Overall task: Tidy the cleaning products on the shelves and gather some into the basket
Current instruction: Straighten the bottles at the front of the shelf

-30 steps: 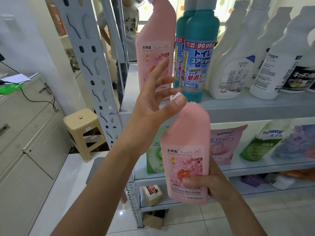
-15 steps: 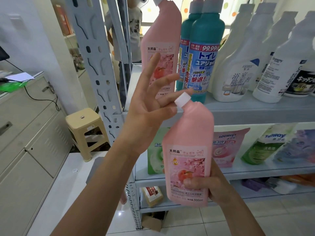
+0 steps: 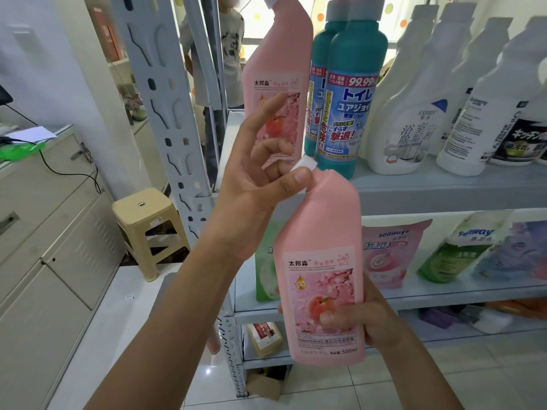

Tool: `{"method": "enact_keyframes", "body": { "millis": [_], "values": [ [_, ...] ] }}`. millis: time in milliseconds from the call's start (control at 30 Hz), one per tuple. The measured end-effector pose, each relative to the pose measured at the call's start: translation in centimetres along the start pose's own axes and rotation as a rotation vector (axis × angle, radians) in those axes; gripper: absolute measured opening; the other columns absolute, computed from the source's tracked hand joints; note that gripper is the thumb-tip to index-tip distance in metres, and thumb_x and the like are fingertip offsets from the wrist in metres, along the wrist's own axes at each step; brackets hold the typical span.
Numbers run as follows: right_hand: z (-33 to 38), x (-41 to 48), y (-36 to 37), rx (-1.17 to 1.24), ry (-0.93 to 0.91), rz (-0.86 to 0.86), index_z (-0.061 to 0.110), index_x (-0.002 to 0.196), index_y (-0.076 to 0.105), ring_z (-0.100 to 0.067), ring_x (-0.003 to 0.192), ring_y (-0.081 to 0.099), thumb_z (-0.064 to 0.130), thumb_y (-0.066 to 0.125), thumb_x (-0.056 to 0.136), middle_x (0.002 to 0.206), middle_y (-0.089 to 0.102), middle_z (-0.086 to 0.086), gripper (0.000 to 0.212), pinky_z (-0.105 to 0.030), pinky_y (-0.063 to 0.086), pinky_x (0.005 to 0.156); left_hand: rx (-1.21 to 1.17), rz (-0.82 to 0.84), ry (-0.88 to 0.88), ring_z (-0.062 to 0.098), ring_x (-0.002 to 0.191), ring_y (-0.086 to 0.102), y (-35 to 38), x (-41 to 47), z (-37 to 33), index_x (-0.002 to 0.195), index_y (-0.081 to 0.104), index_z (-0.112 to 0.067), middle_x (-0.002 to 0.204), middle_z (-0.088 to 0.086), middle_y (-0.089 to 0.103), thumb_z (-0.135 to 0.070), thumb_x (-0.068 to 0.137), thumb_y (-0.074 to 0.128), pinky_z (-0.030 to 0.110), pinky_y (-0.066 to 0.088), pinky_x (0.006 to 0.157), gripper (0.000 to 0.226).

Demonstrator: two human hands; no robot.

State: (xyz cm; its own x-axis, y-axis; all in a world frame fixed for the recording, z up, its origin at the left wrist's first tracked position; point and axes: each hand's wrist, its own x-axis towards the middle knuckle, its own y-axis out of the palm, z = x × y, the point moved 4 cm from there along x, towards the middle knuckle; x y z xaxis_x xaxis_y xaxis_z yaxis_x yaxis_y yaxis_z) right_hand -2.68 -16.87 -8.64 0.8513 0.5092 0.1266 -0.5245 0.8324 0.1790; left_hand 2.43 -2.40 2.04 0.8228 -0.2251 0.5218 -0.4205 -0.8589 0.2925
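I hold a pink toilet-cleaner bottle upright in front of the shelves. My right hand grips its lower part, thumb across the label. My left hand pinches the bottle's white cap between thumb and curled fingers, with the index finger sticking up. A second, identical pink bottle stands at the left end of the upper shelf, beside two teal bottles. No basket is in view.
White spray bottles fill the upper shelf to the right. Refill pouches lean on the middle shelf. The perforated grey shelf upright stands left of my arm. A beige stool, a grey cabinet and a standing person are behind.
My left thumb and fingers shifted around the white cap, uncovering it and then closing on it again. The bottle and my right hand stayed nearly still.
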Motion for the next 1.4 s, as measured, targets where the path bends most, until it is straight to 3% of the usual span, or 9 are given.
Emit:
{"method": "enact_keyframes", "body": {
  "millis": [300,433,600,833,967,1100,1233,1333,1400],
  "values": [
    [-1.2,-0.1,-0.3,0.112,0.022,0.097,0.024,0.092,0.076,-0.018,0.08,0.07,0.008,0.07,0.057,0.085,0.074,0.001,0.039,-0.034,0.056,0.074,-0.004,-0.096,-0.046,0.021,0.086,0.057,0.4,-0.8,1.2,0.134,0.045,-0.024,0.093,0.001,0.059,-0.003,0.075,0.073,0.037,0.054,0.086,0.068],
    [-2.2,-0.3,-0.6,0.168,0.047,0.067,0.018,0.095,0.075,-0.028,0.083,0.07,0.013,0.081,0.053,0.088,0.074,-0.008,0.043,-0.044,0.056,0.077,0.094,-0.055,-0.433,0.027,0.09,0.07,1.5,-3.3,4.6,0.128,0.053,-0.026,0.109,0.004,0.069,-0.028,0.069,0.08,0.04,0.06,0.073,0.064],
    [-3.9,-2.1,-1.1,0.214,0.192,0.004,0.018,0.088,0.076,-0.027,0.079,0.07,0.028,0.093,0.038,0.083,0.073,-0.009,0.054,-0.04,0.057,0.073,0.185,-0.103,-0.575,0.024,0.063,0.069,1.5,-5.1,6.4,0.09,0.066,-0.011,0.073,0.007,0.071,-0.017,0.08,0.074,0.029,0.056,0.052,0.015],
    [-6.0,-5.9,-2.4,-0.224,0.376,-0.262,0.014,0.1,0.068,-0.019,0.088,0.071,0.044,0.091,0.03,0.094,0.075,-0.002,0.079,-0.027,0.056,0.073,0.182,-0.211,-0.618,0.024,0.063,0.068,1.3,-6.0,8.4,0.084,0.067,-0.014,0.07,0.004,0.07,-0.015,0.083,0.072,0.033,0.057,0.058,0.005],
    [-7.2,-7.3,-1.9,-0.316,0.298,-0.532,0.015,0.092,0.071,-0.016,0.076,0.071,0.044,0.087,0.036,0.083,0.075,0.001,0.065,-0.021,0.054,0.061,0.433,-0.26,-0.617,0.021,0.083,0.07,1.2,-7.2,9.9,0.101,0.064,-0.022,0.092,-0.003,0.071,-0.033,0.08,0.076,0.042,0.06,0.076,0.026],
    [-8.1,-7.0,-2.2,-0.683,0.339,-0.668,0.021,0.085,0.067,-0.003,0.065,0.065,0.038,0.086,0.06,0.073,0.07,0.006,0.035,-0.014,0.049,0.056,0.563,-0.342,-0.579,0.013,0.117,0.044,2.1,-10.0,12.4,0.142,0.025,-0.03,0.131,-0.009,0.039,-0.033,0.062,0.088,0.033,0.047,0.093,0.102],
    [-9.0,-7.0,-1.6,-1.131,0.349,-0.542,0.032,0.105,0.06,-0.006,0.072,0.064,0.064,0.069,0.066,0.079,0.067,0.013,0.051,-0.022,0.05,0.064,0.425,-0.47,-0.667,0.02,0.109,0.051,0.6,-11.3,15.0,0.132,0.024,-0.036,0.125,-0.002,0.042,-0.014,0.064,0.086,0.036,0.054,0.08,0.094],
    [-9.9,-6.9,-1.9,-0.553,0.394,-0.309,0.052,0.125,0.041,0.004,0.102,0.06,0.081,0.063,0.055,0.112,0.06,0.028,0.078,-0.013,0.047,0.078,0.137,-0.526,-0.788,0.027,0.1,0.06,-0.6,-12.1,16.5,0.128,0.041,-0.021,0.121,0.011,0.056,-0.008,0.067,0.077,0.04,0.058,0.073,0.072],
    [-11.0,-6.7,-2.2,-0.086,0.442,-0.287,0.045,0.135,0.038,-0.008,0.115,0.058,0.077,0.071,0.051,0.127,0.057,0.018,0.096,-0.028,0.051,0.089,-0.168,-0.597,-0.858,0.029,0.089,0.06,-0.7,-12.6,17.1,0.119,0.052,-0.011,0.108,0.017,0.061,-0.012,0.06,0.068,0.041,0.055,0.072,0.061]
  ]
}}
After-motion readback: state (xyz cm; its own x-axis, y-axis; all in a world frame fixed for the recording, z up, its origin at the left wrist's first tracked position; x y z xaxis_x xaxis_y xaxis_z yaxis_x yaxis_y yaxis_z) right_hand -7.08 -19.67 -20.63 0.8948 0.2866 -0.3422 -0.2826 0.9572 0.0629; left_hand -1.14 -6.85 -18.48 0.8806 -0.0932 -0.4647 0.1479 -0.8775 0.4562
